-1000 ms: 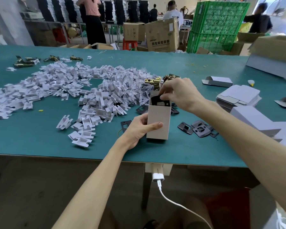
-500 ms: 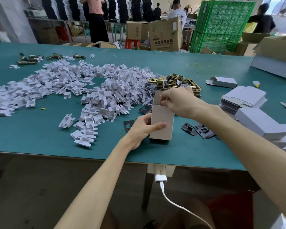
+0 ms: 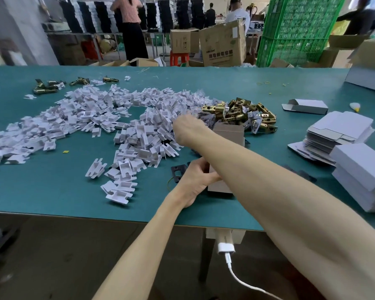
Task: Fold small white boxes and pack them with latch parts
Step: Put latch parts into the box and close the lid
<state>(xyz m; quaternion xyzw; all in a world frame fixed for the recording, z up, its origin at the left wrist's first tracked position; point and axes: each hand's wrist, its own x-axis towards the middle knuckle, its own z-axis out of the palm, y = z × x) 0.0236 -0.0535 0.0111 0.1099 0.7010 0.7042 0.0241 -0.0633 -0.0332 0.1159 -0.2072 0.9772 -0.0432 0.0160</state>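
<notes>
Standing upright near the front edge of the counter (image 3: 52,191), the box (image 3: 228,134) is gripped low on its side by the left hand (image 3: 195,178), whose fingers curl round it. The right hand (image 3: 187,132) is out at 11 o'clock from the box, over the edge of the spread of white inserts (image 3: 91,118). It is blurred and seen from behind, so I cannot tell whether it holds anything. The right forearm crosses in front of the box. Brass latch parts (image 3: 243,113) are heaped at 12 o'clock just behind the box, a black plate (image 3: 179,172) lies at 9 o'clock, and flat box blanks (image 3: 338,135) are stacked at 3 o'clock.
</notes>
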